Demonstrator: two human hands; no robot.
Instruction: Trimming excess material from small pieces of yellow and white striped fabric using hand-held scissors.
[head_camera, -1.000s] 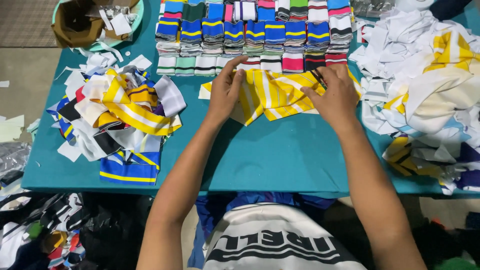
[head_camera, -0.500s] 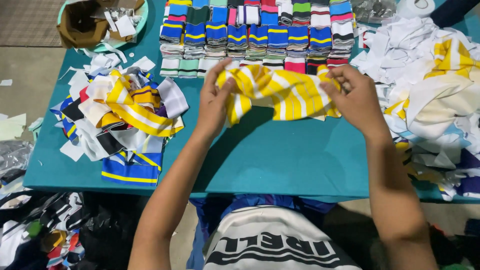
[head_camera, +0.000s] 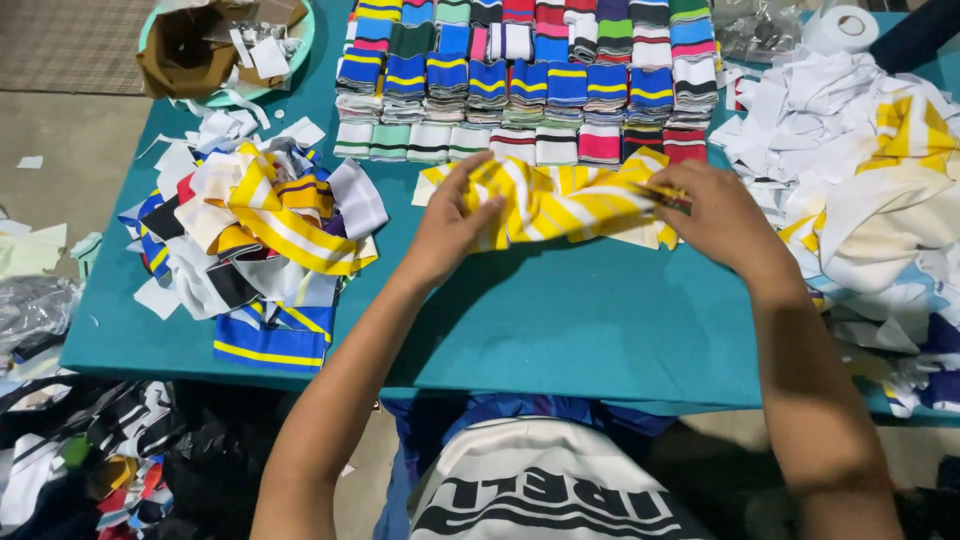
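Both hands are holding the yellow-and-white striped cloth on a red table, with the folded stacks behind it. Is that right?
Not quite: the table is teal, not red, as the head view shows. The rest stands: the left hand and right hand hold the yellow-and-white striped cloth, and the folded stacks lie behind it.

Bright, even overhead light; soft arm shadows on the flat teal cloth-covered surface (head_camera: 560, 330). Colours saturated, no glare. Centre sharp, slight wide-angle stretch at edges; bottom corners dim.
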